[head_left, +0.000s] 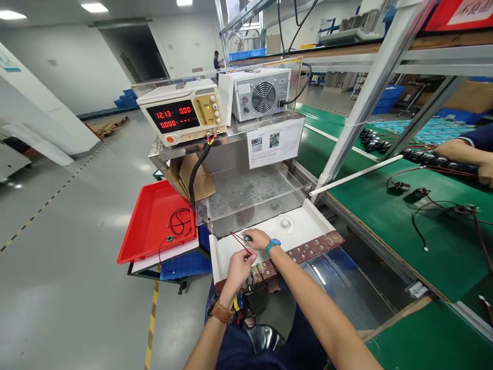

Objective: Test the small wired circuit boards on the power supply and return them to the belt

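Note:
My right hand (257, 240), with a blue watch at the wrist, rests on the white fixture tray (304, 226) and pinches a small black and green component (247, 238). Thin red wires (239, 240) run from that component back to my left hand (239, 267). The left hand, with a brown watch strap at the wrist, is closed around those wires just in front of the tray's near edge. A brown strip with several metal contacts (308, 251) runs along that edge.
A power supply (183, 113) showing 12.13 sits on a steel stand beside a grey fan unit (260, 94). A red tray (154, 218) with a wired part lies to the left. On the right, a green conveyor (385, 205) carries wired parts, and another person's hands (466, 154) work there.

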